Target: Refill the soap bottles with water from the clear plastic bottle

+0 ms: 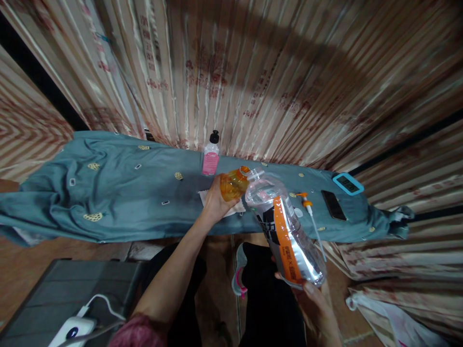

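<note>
Centrally, the left hand (215, 201) grips a rounded amber plastic bottle (231, 186). At lower right, the right hand (311, 298) clasps a tilted, clear, orange-labelled plastic bottle (285, 236).

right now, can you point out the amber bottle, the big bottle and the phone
amber bottle (233, 185): head view, on its side
big bottle (285, 236): head view, on its label
phone (333, 205): head view, on its dark face
</note>
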